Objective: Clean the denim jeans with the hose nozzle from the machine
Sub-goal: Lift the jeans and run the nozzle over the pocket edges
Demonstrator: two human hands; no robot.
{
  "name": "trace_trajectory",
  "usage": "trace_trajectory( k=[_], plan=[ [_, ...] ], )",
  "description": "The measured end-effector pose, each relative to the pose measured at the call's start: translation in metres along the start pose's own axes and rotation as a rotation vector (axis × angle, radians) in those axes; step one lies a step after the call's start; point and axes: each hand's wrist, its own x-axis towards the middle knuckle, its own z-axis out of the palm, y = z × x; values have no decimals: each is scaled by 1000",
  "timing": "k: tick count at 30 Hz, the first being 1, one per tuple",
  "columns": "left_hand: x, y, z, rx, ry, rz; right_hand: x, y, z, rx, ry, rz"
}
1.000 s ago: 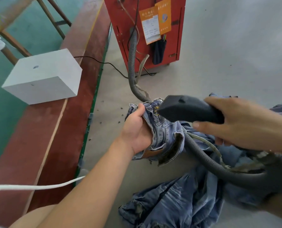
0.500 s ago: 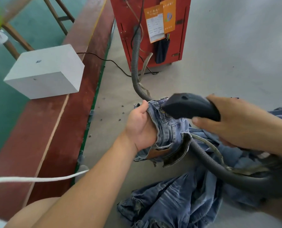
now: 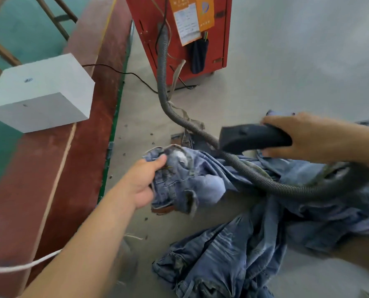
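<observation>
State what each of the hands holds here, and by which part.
Left hand grips the denim jeans by bunched fabric at the waistband end. Right hand grips the black hose nozzle by its rear handle.

Nothing I can actually read here. The red machine [image 3: 218, 29] has two papers stuck on its front near the top edge: a white printed sheet [image 3: 186, 23] with an orange border, and an orange card [image 3: 205, 12] with a small round blue logo. The print on both is way too small and blurry to make out.
</observation>
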Motion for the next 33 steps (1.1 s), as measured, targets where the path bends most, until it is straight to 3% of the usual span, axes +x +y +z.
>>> trace_trajectory(
  k=[4,7,9,12,14,17,22,26,30,33],
  plan=[
    [-9,5,-42,-45,57,29,6,-8,34,-100,-100,-83],
    [-17,-2,-52,93,24,-69,11,-21,46,-115,-87,-101],
    [-23,-4,-58,427,7,-65,12,-28,46,-85,-73,-133],
    [-32,-9,-67,1221,-36,-15,10,-34,43,-32,-53,-176],
    [-26,-21,-70,1400,-12,47,8,-37,42,-29,-58,-191],
    [-20,-32,-71,1077,68,180,2,-39,42,-26,-79,-199],
    [-20,-32,-48,217,17,117,-7,-33,42,19,-63,-206],
    [-14,-33,-23,91,72,-49,-13,-29,35,71,-30,-223],
    [-9,-41,-10,133,11,-261,-20,-22,30,95,-24,-211],
    [-8,-42,-11,110,-104,-309,-24,-18,30,97,-5,-225]
  ],
)
